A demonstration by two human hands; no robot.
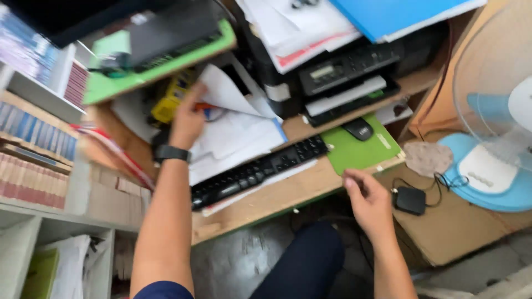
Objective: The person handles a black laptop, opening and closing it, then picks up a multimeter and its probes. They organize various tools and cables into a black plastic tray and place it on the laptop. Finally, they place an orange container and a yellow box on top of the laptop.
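Reaching left hand fingers grasping loose papers under green tray; right hand released.

I am seeing a black keyboard lying slantwise on the wooden desk, with a black mouse sitting on a green mat just beside its far end. A black printer is standing behind them, carrying a blue folder on top. A pale blue fan is resting at the side, near a small black box trailing a cable. Book rows are filling a shelf opposite.
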